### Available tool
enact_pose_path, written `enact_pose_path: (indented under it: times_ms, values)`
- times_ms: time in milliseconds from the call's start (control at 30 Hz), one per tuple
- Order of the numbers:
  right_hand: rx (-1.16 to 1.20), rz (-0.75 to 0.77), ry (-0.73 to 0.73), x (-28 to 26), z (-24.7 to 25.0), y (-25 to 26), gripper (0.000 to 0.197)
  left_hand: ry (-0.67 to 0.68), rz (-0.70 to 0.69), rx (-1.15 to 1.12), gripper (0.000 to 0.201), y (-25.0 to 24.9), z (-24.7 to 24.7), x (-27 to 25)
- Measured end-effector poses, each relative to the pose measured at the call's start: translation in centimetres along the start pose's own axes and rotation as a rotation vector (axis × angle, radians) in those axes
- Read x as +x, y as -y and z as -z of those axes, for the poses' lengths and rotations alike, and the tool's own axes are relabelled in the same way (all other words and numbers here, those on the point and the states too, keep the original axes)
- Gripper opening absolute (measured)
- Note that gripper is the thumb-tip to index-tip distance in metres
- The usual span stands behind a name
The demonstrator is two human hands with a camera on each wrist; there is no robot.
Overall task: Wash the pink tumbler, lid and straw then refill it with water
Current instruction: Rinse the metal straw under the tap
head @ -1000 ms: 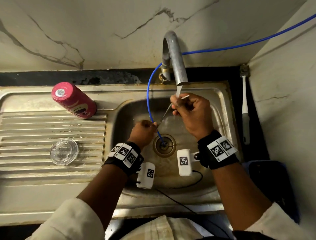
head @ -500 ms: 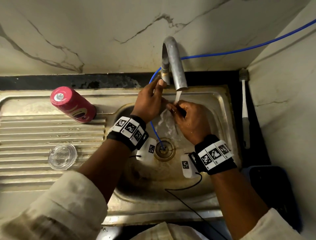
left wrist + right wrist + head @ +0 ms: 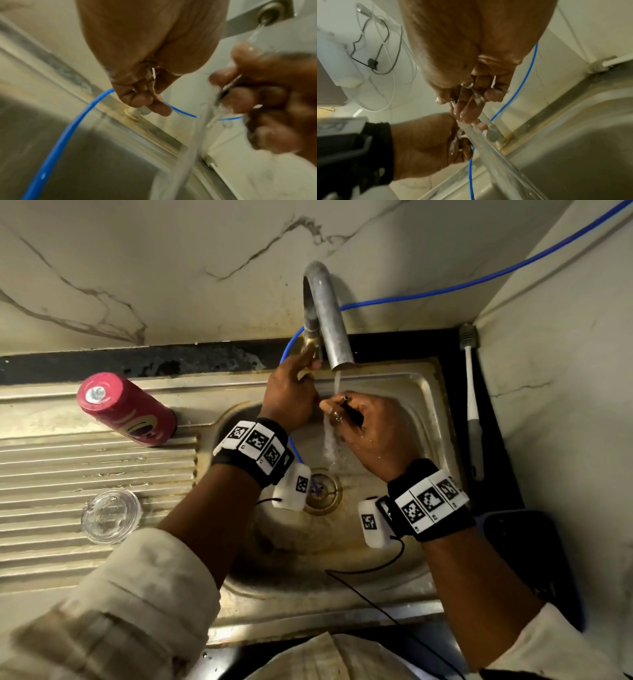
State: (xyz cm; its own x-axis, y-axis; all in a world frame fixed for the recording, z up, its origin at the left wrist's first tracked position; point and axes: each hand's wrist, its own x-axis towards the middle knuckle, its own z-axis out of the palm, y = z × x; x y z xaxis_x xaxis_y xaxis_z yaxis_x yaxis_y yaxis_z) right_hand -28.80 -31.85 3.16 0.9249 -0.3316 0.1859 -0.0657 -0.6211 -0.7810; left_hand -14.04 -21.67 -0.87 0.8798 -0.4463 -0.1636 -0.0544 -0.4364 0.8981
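Right hand (image 3: 370,429) is clenched round the thin straw (image 3: 346,398), holding it under the running water (image 3: 330,440) over the sink (image 3: 421,392) — only the straw's dark open tip pokes out past the fingers. Left hand (image 3: 291,398) is up at the tap's valve (image 3: 139,110), fingertips curled onto the small knob at the faucet (image 3: 325,316) base. Out left on the ribbed draining board (image 3: 51,467), one pink tumbler (image 3: 126,410) stands upside down, base up, cartoon print on its side. Nearer, one clear round lid (image 3: 111,515) lies flat — apart from the tumbler. One straw, one tumbler, one lid. A blue tube (image 3: 479,278) runs down into the drain.
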Motion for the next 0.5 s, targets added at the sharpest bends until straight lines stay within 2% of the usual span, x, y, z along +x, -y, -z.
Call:
enact_pose_path:
  times_ms: [100,167,267,300,400,433,500]
  values:
    - [-0.027,0.041,-0.041,0.1,2.0,1.4,0.025,0.119,-0.081,0.186,0.047,-0.6,1.3,0.1]
    - [-0.038,0.101,-0.091,-0.4,3.8,2.7,0.024,0.153,-0.096,0.216,0.04,-1.2,2.3,-0.5]
    - [-0.038,0.141,-0.197,-2.1,4.5,3.4,0.025,0.067,-0.115,0.145,0.021,-1.3,2.7,-2.2]
    - [-0.043,0.102,-0.167,-2.9,3.7,2.6,0.022,0.041,-0.116,0.121,0.016,-1.2,2.7,-3.0]
    - [-0.216,-0.108,0.117,-6.3,-0.2,-0.5,0.023,0.091,-0.079,0.102,0.014,-0.5,2.7,-5.7]
    - [-0.21,-0.121,0.107,-7.0,-0.7,-1.0,0.028,0.131,-0.096,0.138,0.016,-0.1,2.7,-6.5]
    - [-0.128,-0.075,-0.019,-7.8,-0.1,0.0,0.027,0.198,-0.153,0.202,0.023,0.4,2.9,-8.5]
